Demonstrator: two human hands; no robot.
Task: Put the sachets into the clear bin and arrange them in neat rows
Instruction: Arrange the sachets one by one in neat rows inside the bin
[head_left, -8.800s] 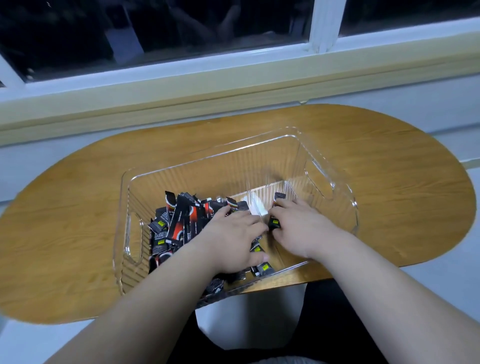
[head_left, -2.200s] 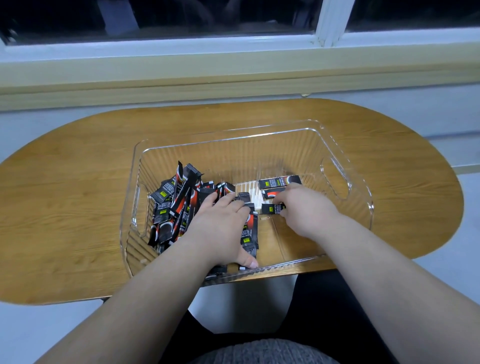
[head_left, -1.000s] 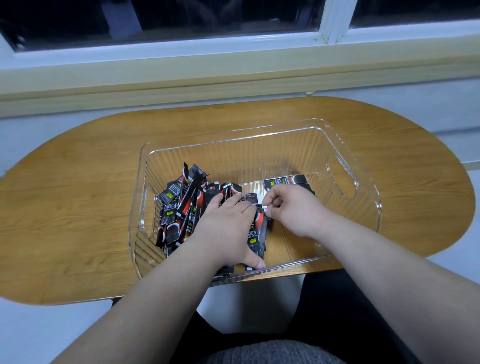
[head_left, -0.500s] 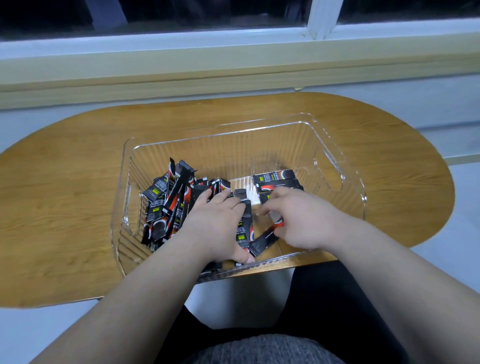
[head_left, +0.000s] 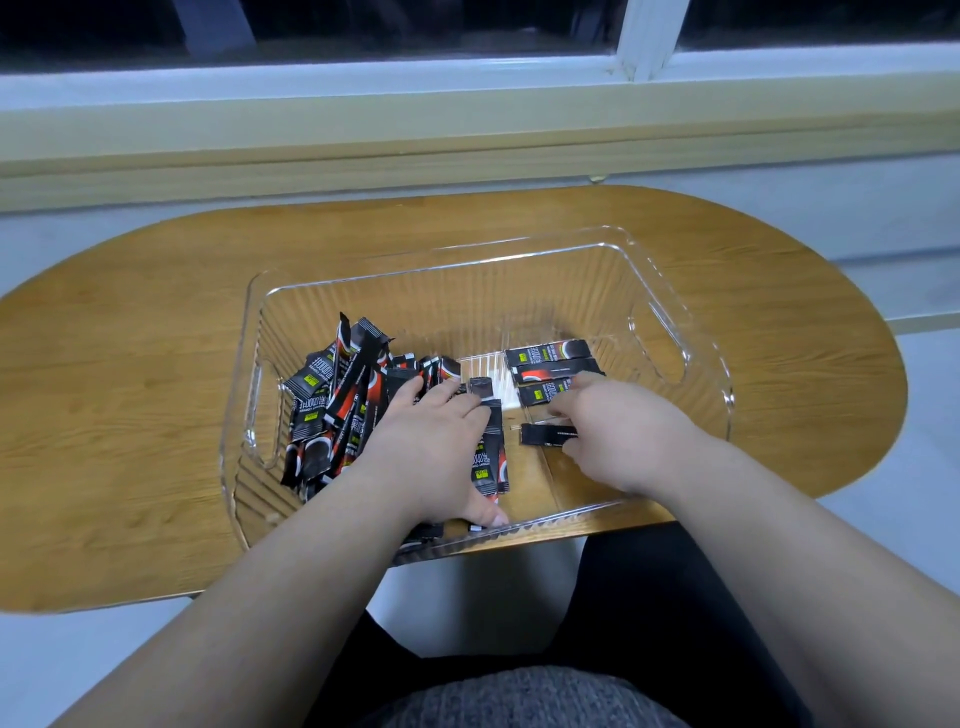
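**As the row (head_left: 553, 370) grows, a sachet (head_left: 543, 434) turns level**

Pinched in the right hand (head_left: 623, 441), it has swung square, just near of the three laid far right in the clear bin (head_left: 519, 291). The left hand (head_left: 431, 447), fingers flat, pins the loose pile (head_left: 337, 405).

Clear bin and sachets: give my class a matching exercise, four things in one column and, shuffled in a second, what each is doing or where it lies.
Column one
1. left hand
2. right hand
3. jumbled sachets
4. lined-up sachets

Column two
A. flat, side by side, toward the right of the clear bin
B. holds a single sachet
C. heaped in the bin's left half
D. rests flat on the heap

Pairs: 1-D, 2-B, 3-C, 4-A
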